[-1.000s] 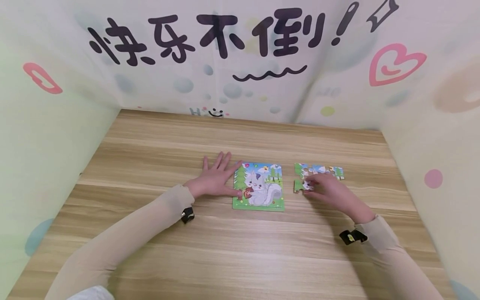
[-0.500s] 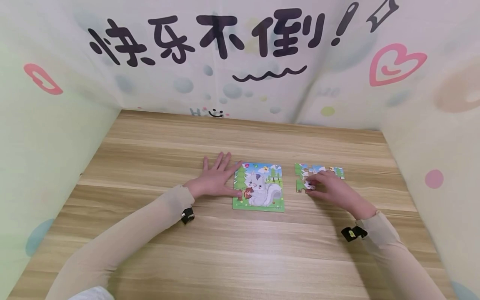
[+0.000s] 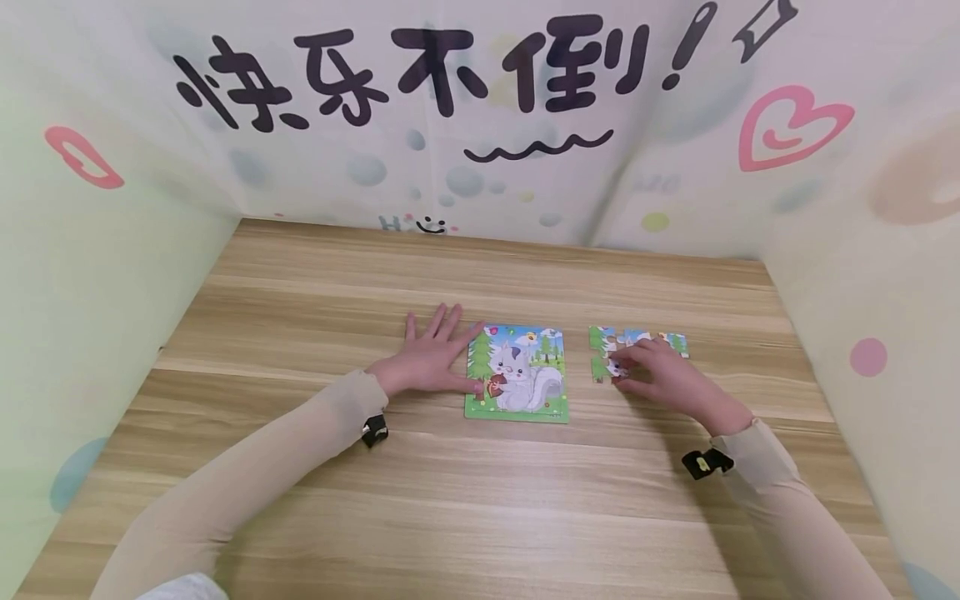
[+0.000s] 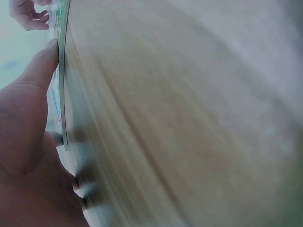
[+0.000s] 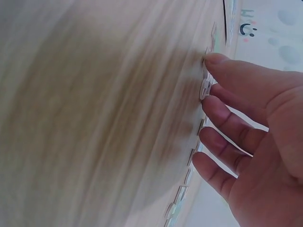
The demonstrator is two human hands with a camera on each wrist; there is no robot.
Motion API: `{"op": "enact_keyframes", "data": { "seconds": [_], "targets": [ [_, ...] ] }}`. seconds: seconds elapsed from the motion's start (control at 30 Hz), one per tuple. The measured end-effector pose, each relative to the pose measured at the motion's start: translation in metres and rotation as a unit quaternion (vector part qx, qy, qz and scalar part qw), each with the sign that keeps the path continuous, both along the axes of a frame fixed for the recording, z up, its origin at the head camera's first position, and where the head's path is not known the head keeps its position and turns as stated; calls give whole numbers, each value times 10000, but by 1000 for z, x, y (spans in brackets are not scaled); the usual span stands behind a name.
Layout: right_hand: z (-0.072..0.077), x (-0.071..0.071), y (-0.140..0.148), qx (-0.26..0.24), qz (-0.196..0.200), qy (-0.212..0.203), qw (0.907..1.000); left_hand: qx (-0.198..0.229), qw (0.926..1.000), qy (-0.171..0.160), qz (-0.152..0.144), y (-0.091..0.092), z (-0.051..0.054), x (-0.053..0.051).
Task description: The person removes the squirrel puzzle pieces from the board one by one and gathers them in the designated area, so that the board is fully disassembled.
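In the head view my left hand [image 3: 427,362] lies with its fingers spread at the left side of a square squirrel picture board [image 3: 525,400]. Its thumb and index finger touch the board's left edge; the left wrist view shows the thumb [image 4: 45,61] resting on that edge. My right hand [image 3: 667,379] pinches a small puzzle piece with an eye [image 3: 616,367] between thumb and fingers, flat on the table. Beside it sits a green piece [image 3: 600,369]. The right fingers partly cover the pieces. In the right wrist view, thin piece edges [image 5: 205,87] show by the thumb and fingertips.
Above the right hand lies a row of puzzle pieces [image 3: 602,337] with trees and sky, partly hidden by it. The wooden table [image 3: 465,517] meets a printed fabric wall [image 3: 337,183] at the back and side walls left and right.
My right hand has shifted slightly up and right. The green piece beside its fingertips has moved a little up, closer to the row above. The left hand and board stay still.
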State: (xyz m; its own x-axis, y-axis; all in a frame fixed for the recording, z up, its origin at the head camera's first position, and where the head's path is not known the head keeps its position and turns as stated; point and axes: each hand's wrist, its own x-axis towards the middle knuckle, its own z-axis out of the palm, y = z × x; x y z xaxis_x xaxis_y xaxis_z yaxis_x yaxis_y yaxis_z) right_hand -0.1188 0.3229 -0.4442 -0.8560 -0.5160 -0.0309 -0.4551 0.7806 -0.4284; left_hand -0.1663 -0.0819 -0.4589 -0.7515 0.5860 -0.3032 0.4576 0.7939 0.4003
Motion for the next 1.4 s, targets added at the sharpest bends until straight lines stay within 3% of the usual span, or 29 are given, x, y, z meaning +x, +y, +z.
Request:
{"op": "enact_keyframes", "data": {
  "seconds": [0.6, 0.73, 1.0, 1.23, 1.4],
  "targets": [
    [8, 2, -7, -41, -114, 142, 9998, 62, 10000, 8, 46, 0, -7, -3],
    [11, -1, -20, -34, 40, 290, 9996, 7, 10000, 3, 61, 0, -4, -2],
    [10, -3, -48, -22, 158, 203, 9997, 53, 10000, -3, 33, 0, 9, 2],
    [7, -6, -80, -224, 369, 146, 9990, -20, 10000, 79, 21, -1, 1, 0],
    [5, -11, -103, -104, 600, 87, 9981, 11, 9999, 131, 32, -2, -4, -2]
  ]
}}
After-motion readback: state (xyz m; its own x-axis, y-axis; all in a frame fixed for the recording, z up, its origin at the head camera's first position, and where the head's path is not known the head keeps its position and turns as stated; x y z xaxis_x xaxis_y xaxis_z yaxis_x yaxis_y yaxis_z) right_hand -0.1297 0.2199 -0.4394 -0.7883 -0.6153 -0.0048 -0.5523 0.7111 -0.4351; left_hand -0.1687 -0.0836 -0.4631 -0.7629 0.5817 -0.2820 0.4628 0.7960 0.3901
